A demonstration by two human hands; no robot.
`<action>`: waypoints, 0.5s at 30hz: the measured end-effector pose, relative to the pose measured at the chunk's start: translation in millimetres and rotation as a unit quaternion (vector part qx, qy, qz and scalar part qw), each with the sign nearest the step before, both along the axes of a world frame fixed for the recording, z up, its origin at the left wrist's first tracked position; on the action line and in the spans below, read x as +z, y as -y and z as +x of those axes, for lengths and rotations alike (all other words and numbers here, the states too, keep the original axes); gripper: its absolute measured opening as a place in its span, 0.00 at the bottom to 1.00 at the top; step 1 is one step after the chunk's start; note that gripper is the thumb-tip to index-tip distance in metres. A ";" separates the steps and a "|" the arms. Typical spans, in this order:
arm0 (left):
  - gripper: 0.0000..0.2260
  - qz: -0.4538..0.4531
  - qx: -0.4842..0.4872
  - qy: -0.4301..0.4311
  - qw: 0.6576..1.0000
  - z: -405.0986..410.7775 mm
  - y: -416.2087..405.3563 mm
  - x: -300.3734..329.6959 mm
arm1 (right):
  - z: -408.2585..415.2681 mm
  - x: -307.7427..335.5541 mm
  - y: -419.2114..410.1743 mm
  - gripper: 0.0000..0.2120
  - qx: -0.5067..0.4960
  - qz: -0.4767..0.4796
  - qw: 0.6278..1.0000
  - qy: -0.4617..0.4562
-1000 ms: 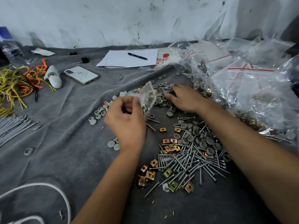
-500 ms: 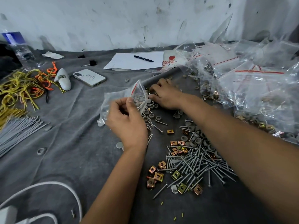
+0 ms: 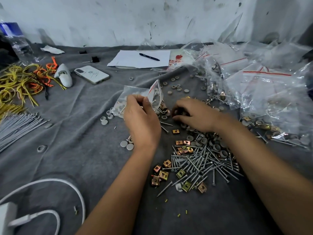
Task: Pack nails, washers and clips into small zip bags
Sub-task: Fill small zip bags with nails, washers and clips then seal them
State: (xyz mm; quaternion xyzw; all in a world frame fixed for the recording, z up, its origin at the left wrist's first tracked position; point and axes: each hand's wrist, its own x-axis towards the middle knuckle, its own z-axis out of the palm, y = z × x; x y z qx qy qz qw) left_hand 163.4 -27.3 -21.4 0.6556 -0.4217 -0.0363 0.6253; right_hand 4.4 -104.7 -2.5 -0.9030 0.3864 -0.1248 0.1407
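My left hand [image 3: 141, 119] pinches the mouth of a small clear zip bag [image 3: 135, 95] with a red seal line and holds it open just above the grey cloth; a few nails and washers show inside. Beside it, my right hand [image 3: 194, 114] is curled over grey washers [image 3: 176, 88], its fingers closed on some small pieces that I cannot make out. A pile of steel nails [image 3: 205, 162] lies below the right forearm. Brass clips [image 3: 162, 173] are scattered at the pile's left edge.
Filled zip bags [image 3: 264, 92] heap up at the right. A phone [image 3: 92, 74], paper with a pen [image 3: 149, 56], yellow and orange cords [image 3: 22, 82], grey cable ties [image 3: 15, 126] and a white cable [image 3: 55, 185] lie on the grey cloth [image 3: 67, 158].
My right hand has moved from the far washers back toward the bag and closed over pieces near its mouth. The left hand has kept holding the bag open.
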 end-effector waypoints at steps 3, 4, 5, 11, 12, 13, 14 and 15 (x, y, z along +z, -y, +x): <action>0.03 0.003 -0.018 0.027 0.999 -2.2 -1.3 0.4 | -14.0 1.4 -14.7 0.04 -0.033 0.008 0.996 0.088; 0.02 0.008 -0.026 0.029 0.999 -3.0 -1.8 0.8 | -17.9 0.8 -18.6 0.03 -0.043 0.006 0.992 0.116; 0.01 0.015 -0.036 0.027 0.999 -4.1 -2.2 1.5 | -21.2 -0.3 -22.3 0.03 -0.056 0.001 0.988 0.145; 0.04 0.020 -0.057 -0.008 0.998 -6.9 -4.6 2.1 | -34.2 -7.4 -24.1 0.05 -0.139 -0.090 0.969 0.183; 0.04 0.017 -0.054 -0.014 0.998 -7.0 -4.8 2.3 | -35.6 -7.6 -22.1 0.05 -0.145 -0.098 0.971 0.161; 0.04 0.013 -0.052 -0.019 0.998 -7.1 -5.0 2.4 | -36.3 -7.9 -20.9 0.05 -0.148 -0.103 0.974 0.139; 0.04 0.009 -0.049 -0.021 0.999 -7.5 -5.2 2.6 | -35.7 -8.0 -20.8 0.07 -0.147 -0.106 0.976 0.124; 0.04 0.007 -0.047 -0.023 0.999 -7.9 -5.1 2.8 | -33.7 -7.9 -22.3 0.08 -0.140 -0.109 0.977 0.117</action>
